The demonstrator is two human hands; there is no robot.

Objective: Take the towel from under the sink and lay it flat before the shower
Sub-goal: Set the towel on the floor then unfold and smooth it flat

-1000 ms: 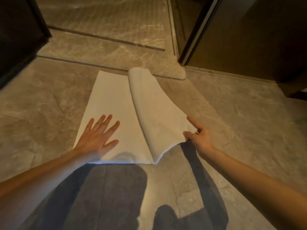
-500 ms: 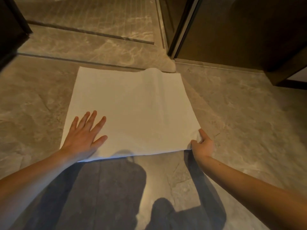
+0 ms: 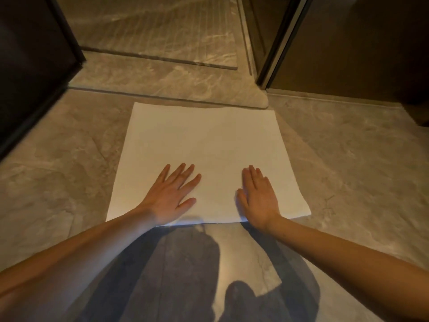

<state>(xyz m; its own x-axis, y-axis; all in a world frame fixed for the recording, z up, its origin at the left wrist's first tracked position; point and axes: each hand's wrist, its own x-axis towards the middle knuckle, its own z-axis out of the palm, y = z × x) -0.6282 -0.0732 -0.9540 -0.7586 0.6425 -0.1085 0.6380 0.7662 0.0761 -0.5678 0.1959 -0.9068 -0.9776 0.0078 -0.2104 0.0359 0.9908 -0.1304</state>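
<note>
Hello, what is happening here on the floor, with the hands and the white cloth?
A person is laying a white towel on the stone floor, just before the shower threshold. The towel lies fully spread. The left hand and the right hand rest flat and open on its near part, gripping nothing.

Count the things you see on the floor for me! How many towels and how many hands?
Towels: 1, the white towel spread flat.
Hands: 2, the left hand and the right hand, both palms down on it.
Total: 3
</note>
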